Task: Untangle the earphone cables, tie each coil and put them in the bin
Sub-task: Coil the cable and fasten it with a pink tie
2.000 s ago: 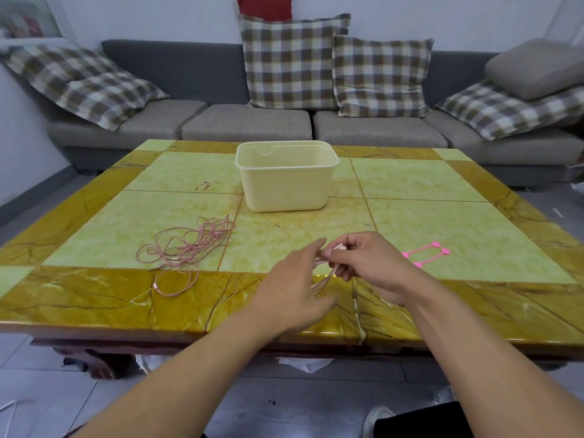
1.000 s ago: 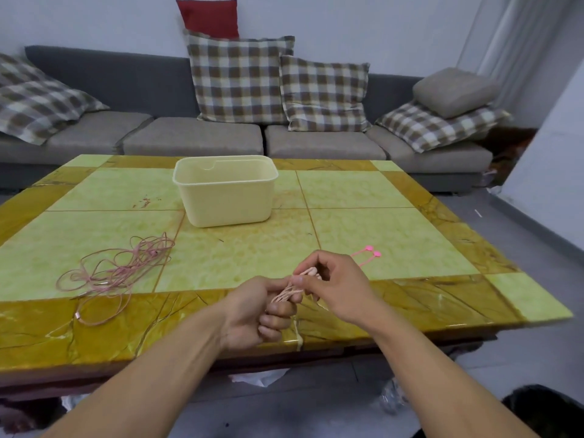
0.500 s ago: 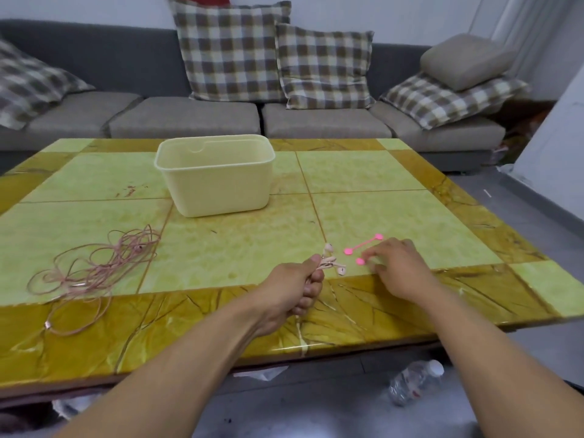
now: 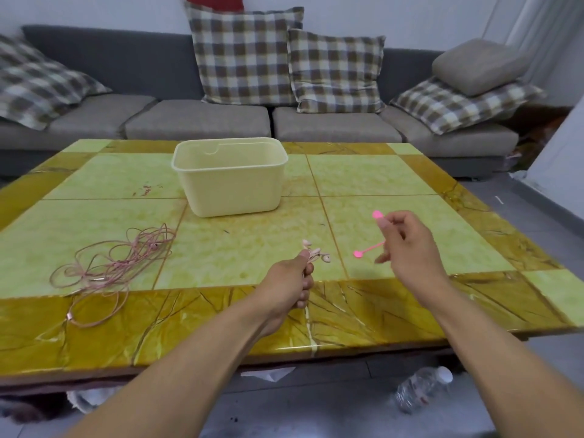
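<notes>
Earphone coil (image 4: pixel 311 255): gripped in the curled fingers of the left hand (image 4: pixel 292 284), earbuds protruding above the fist, over the counter (image 4: pixel 221 248) near its front edge. Right hand (image 4: pixel 407 245): thumb and forefinger pinch a pink tie (image 4: pixel 376 214), raised above the counter. A second tie (image 4: pixel 368 250) lies beneath that hand. Tangled cable (image 4: pixel 117 267) lies towards the front-left corner. Bin (image 4: pixel 230 178) stands at centre, towards the rear edge.

Single head-worn wide-angle view; faces forward and down across the glossy yellow-green tiled table (image 4: pixel 395 178); forearms close below.
</notes>
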